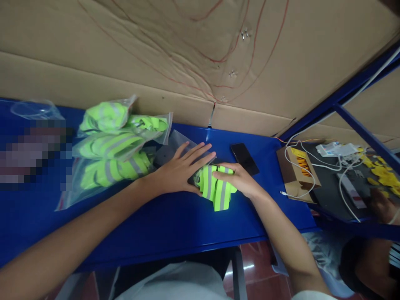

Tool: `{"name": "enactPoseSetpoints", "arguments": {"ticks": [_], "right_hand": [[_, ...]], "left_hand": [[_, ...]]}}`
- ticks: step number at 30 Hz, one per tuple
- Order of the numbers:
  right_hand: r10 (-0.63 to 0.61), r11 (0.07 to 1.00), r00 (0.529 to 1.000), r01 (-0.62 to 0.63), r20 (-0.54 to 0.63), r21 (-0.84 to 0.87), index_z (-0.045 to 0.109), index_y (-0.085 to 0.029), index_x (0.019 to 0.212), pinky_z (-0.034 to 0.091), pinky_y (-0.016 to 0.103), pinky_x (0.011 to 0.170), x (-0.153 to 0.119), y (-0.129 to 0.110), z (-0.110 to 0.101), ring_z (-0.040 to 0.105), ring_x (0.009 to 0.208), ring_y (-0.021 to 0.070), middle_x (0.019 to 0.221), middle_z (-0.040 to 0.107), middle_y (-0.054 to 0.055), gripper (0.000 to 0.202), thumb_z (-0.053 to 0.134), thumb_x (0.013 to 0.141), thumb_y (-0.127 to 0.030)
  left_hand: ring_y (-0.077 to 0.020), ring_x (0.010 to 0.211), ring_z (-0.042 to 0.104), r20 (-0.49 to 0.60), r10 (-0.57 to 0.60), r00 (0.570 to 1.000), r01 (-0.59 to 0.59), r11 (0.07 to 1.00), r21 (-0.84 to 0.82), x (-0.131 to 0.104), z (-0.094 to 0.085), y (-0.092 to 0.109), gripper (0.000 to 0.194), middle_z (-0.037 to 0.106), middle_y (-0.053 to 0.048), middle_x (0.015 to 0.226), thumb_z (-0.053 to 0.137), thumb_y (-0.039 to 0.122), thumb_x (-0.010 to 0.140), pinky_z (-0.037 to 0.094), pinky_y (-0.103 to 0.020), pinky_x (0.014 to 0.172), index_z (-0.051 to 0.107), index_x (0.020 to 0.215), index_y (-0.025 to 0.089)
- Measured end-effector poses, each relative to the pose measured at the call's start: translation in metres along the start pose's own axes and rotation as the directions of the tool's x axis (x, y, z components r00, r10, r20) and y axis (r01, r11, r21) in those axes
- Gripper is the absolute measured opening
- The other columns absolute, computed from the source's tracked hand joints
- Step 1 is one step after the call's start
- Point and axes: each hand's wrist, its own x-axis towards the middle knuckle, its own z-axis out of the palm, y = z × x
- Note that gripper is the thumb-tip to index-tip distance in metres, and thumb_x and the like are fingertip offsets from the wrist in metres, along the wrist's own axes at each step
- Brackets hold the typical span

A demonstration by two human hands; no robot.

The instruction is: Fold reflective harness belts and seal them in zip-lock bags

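My right hand (236, 178) is wrapped round a folded neon-yellow strap with grey stripes (222, 193), near the middle of the blue table (175, 233). Its fingers press on the strap's top and right side. My left hand (184, 168) lies with fingers spread at the strap's left edge, over part of a clear plastic bag (175, 143). Whether the strap's left end is inside that bag is hidden by the hand. Left of my hands, several clear zip bags with similar neon straps (109, 143) are piled together.
A black phone (244, 158) lies right of my hands. Beyond it stand an open cardboard box (289, 175) and a dark table with white cables and yellow pieces (381, 173). Another person (362, 262) is at the lower right. Cardboard panels line the back.
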Motion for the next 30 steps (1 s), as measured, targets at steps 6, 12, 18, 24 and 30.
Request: {"name": "enactPoseSetpoints", "arguments": {"ticks": [6,12,18,24,30], "right_hand": [[-0.010,0.995,1.000,0.010,0.001,0.096,0.082,-0.025,0.107,0.049,0.034,0.092,-0.001,0.002,-0.003,0.070,0.103,0.0247,0.107,0.079,0.001,0.034,0.081,0.081,-0.047],[-0.040,0.997,0.970,0.024,-0.239,-0.069,0.079,-0.019,0.086,0.043,0.029,0.070,0.006,0.002,-0.004,0.063,0.077,0.0188,0.081,0.073,0.000,0.034,0.085,0.075,-0.050],[0.046,0.999,0.987,-0.045,-0.157,0.012,0.080,-0.019,0.089,0.048,0.030,0.069,0.005,0.005,-0.003,0.067,0.076,0.0200,0.085,0.077,0.003,0.038,0.086,0.073,-0.053],[0.102,0.994,0.983,-0.097,-0.150,0.043,0.077,-0.017,0.088,0.051,0.032,0.066,0.008,0.009,-0.013,0.068,0.070,0.0209,0.081,0.076,0.005,0.046,0.085,0.071,-0.059],[0.018,0.988,0.949,-0.066,-0.314,-0.141,0.072,-0.017,0.077,0.041,0.028,0.059,0.015,0.015,-0.010,0.057,0.063,0.0168,0.070,0.068,0.001,0.048,0.080,0.072,-0.064]], "left_hand": [[-0.0358,0.161,0.014,0.035,0.066,0.997,-0.065,0.997,-0.032,0.004,-0.001,0.012,0.133,0.018,-0.020,0.172,0.078,0.076,0.070,0.000,-0.057,0.130,0.008,0.168,0.018],[-0.0342,0.162,0.012,0.050,0.014,0.999,-0.011,0.998,-0.058,-0.005,-0.005,0.013,0.126,0.012,-0.018,0.173,0.079,0.068,0.077,0.004,-0.057,0.130,0.005,0.168,0.020],[-0.0337,0.162,0.007,0.060,0.015,0.998,-0.013,0.999,-0.038,0.003,-0.017,-0.003,0.124,0.010,-0.016,0.174,0.082,0.063,0.078,-0.002,-0.056,0.130,0.007,0.168,0.022],[-0.0307,0.161,0.017,0.083,0.027,0.996,-0.014,0.988,-0.154,0.020,0.011,0.000,0.125,0.025,-0.019,0.170,0.070,0.075,0.081,0.003,-0.051,0.131,0.005,0.167,0.013],[-0.0322,0.161,0.016,0.064,-0.020,0.998,0.029,0.990,-0.137,0.013,0.023,0.007,0.125,0.021,-0.023,0.170,0.064,0.080,0.082,0.005,-0.050,0.130,0.004,0.166,0.009]]}}
